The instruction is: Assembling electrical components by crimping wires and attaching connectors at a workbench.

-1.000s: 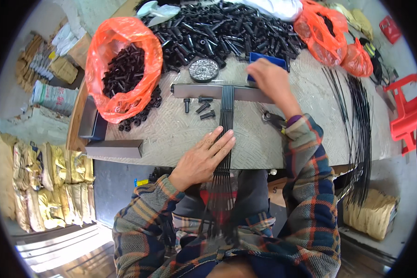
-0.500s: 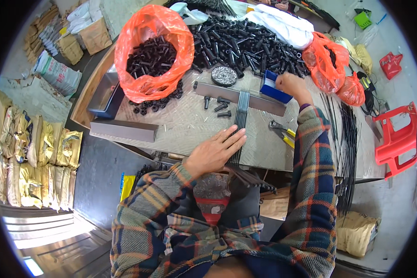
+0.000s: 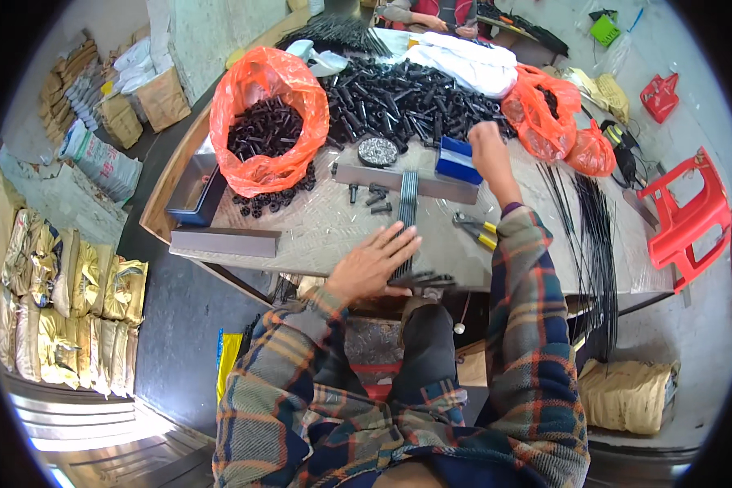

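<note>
My left hand (image 3: 372, 262) lies spread, palm down, on a bundle of thin dark rods (image 3: 408, 202). Past the table's near edge the rods' blurred ends show beside my fingers. Toward the far side the bundle crosses a long grey metal bar (image 3: 362, 176). My right hand (image 3: 490, 154) is closed at the right end of a small blue box (image 3: 457, 165); its fingertips are turned away, so whatever they hold is hidden. Black bolt-like pieces (image 3: 380, 209) lie left of the rods, and a round dish of small shiny bits (image 3: 377, 152) stands behind the bar.
Yellow-handled pliers (image 3: 481, 234) lie near my right forearm. A heap of black parts (image 3: 415, 102) covers the back, between orange bags (image 3: 228, 150). Long black rods (image 3: 598, 244) overhang the right edge, near a red stool (image 3: 691, 215). Another person's hand (image 3: 429, 22) shows across the table.
My right hand has come up from inside the blue box to above its right end. The left hand still rests on the rods, whose near ends have shifted. The whole view has tilted.
</note>
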`<state>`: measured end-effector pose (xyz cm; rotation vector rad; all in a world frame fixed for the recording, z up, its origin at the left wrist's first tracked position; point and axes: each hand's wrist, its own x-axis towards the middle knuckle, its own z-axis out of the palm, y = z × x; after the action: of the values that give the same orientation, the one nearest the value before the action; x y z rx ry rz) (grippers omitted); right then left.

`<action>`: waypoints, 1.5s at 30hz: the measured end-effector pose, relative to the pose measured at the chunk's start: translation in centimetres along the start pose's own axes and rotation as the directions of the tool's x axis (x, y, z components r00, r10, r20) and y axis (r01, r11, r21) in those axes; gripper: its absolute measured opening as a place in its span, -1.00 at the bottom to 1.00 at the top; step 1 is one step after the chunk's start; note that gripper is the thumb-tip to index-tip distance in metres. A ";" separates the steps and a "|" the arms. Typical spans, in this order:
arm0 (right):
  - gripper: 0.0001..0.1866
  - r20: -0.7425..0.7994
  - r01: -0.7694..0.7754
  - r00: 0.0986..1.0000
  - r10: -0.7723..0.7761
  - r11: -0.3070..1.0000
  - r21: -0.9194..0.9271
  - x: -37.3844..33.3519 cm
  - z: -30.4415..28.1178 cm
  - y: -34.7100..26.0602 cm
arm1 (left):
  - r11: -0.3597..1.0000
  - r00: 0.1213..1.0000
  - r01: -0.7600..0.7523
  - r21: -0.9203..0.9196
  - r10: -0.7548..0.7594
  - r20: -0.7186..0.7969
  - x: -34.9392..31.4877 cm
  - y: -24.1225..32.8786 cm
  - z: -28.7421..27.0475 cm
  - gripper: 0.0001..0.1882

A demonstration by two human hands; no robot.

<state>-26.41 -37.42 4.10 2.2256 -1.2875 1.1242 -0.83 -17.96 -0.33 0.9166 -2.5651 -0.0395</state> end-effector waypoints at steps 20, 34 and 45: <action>-0.60 -0.008 0.043 0.999 -0.046 0.834 0.551 -7.5 -18.0 -18.1 | 0.486 0.949 0.013 -0.874 -0.281 -0.142 3.0 6.4 -11.7 -0.72; -0.56 -0.103 0.415 0.908 -0.406 0.905 0.089 -6.0 -19.5 -17.8 | 0.599 0.967 0.050 -0.799 -0.229 -0.111 2.7 5.5 -11.8 -0.73; -0.78 0.060 0.408 0.894 -0.445 0.861 0.305 -4.3 -20.1 -18.7 | 0.930 0.924 -0.219 -0.296 0.100 -0.369 2.6 4.2 -10.4 -0.55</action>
<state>-21.30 -12.54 15.33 2.6564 -0.6364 1.0533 -1.08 -15.14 10.79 0.5262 -2.2016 -0.2341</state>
